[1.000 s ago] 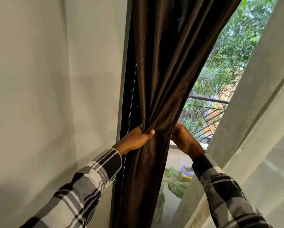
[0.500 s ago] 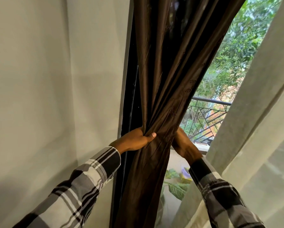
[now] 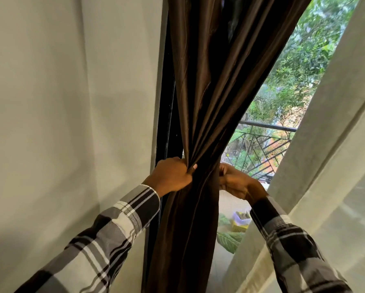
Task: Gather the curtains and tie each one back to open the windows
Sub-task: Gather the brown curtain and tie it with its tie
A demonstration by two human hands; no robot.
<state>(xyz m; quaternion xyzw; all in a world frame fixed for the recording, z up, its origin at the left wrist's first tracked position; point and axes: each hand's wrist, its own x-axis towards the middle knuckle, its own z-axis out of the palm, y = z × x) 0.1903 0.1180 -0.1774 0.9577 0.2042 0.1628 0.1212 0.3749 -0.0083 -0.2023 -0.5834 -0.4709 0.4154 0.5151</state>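
Note:
A dark brown satin curtain (image 3: pixel 211 85) hangs bunched in front of the window's left edge, pinched to a narrow waist at hand height. My left hand (image 3: pixel 173 176) grips the gathered folds from the left, thumb across the front. My right hand (image 3: pixel 236 182) is closed on the bundle's right side, its fingertips hidden behind the fabric. A pale sheer curtain (image 3: pixel 329 144) slants across the right side. I see no tie-back band.
A cream wall (image 3: pixel 61 123) fills the left. The black window frame (image 3: pixel 166 115) runs beside the brown curtain. Through the glass are a balcony railing (image 3: pixel 266 144), trees and potted plants (image 3: pixel 232 235) on the balcony floor.
Both hands have squeezed the brown curtain tighter, narrowing the bunch. My right hand has come further round the bundle's right edge, and the view has shifted slightly.

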